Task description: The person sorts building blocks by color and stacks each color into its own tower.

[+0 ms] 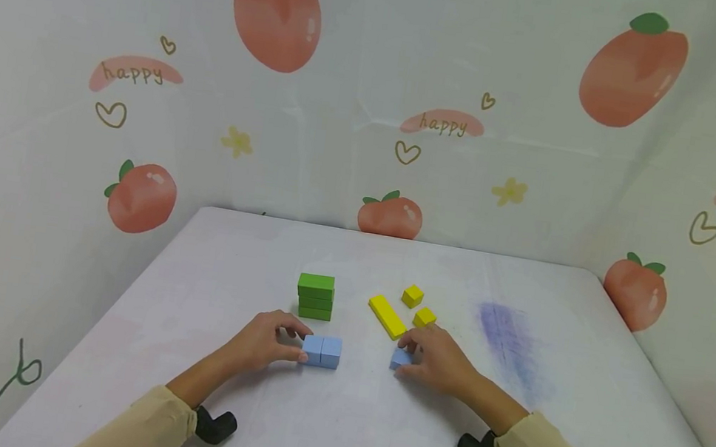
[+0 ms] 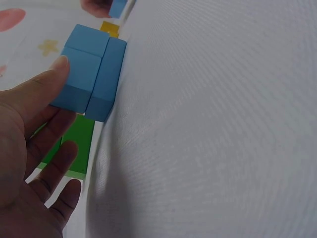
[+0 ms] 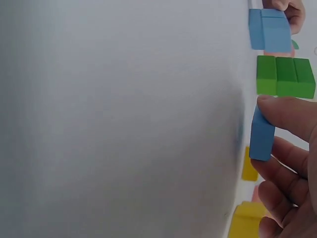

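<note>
- Surface [image 1: 346, 431]: flat, matte white, with a smeared blue-purple stain right of the block group.
- Green stack [image 1: 315, 296]: three flat rectangular blocks, painted, crisp edges, stacked flush. This is the landmark.
- Yellow bar [image 1: 387, 316]: long flat block right of the green stack, long axis diagonal, far-left to near-right. Two small yellow cubes [image 1: 412, 296] sit just beyond it.
- Blue pair [image 1: 321, 350]: smooth pale-blue blocks butted side by side, just in front of the green stack, row running left-right.
- Left hand [image 1: 266, 341]: grip narrow, thumb and fingers pinching the left end of the blue pair.
- Right hand [image 1: 438, 359]: grip holds a single blue block [image 1: 400, 358], front-right of the green stack, well apart from the blue pair.
- Head view mostly hides that single blue block; right wrist view shows it [image 3: 261, 134] as a slim oblong resting on the surface, thumb across its end.
- Left wrist view shows the seams in the blue pair [image 2: 91, 74] and the thumb [image 2: 47, 82] flat on its face.
</note>
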`<action>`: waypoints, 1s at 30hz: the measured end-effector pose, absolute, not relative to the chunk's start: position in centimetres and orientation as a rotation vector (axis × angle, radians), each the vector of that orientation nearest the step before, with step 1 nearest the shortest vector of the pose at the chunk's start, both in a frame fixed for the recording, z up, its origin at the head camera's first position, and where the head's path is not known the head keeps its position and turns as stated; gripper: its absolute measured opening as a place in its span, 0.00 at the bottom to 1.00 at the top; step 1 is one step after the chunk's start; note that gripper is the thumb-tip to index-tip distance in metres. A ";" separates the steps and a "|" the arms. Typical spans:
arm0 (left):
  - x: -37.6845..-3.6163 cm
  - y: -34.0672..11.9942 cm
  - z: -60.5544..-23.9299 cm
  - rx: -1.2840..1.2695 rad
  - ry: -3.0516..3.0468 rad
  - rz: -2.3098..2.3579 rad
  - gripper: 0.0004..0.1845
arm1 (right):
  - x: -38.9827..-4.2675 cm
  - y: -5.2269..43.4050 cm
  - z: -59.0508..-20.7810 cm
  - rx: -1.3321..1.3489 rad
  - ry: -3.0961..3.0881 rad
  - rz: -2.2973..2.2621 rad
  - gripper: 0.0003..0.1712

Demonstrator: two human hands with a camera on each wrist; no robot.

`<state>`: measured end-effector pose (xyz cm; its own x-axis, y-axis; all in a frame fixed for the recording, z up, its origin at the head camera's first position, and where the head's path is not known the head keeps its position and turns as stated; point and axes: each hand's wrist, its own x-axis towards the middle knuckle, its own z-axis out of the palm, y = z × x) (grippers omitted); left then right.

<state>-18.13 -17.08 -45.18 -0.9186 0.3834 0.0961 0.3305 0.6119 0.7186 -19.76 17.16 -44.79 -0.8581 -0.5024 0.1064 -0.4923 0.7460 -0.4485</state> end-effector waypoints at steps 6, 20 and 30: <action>-18.1 -17.1 -45.2 0.605 2.751 1.216 0.19 | -20.0 16.1 -44.0 -0.909 2.894 -0.858 0.17; -18.2 -17.1 -45.3 0.600 2.744 1.242 0.18 | -20.4 12.2 -42.4 -0.941 2.837 -0.981 0.16; -18.3 -17.0 -45.2 0.573 2.750 1.214 0.18 | -20.7 9.5 -42.4 -1.060 2.757 -0.991 0.19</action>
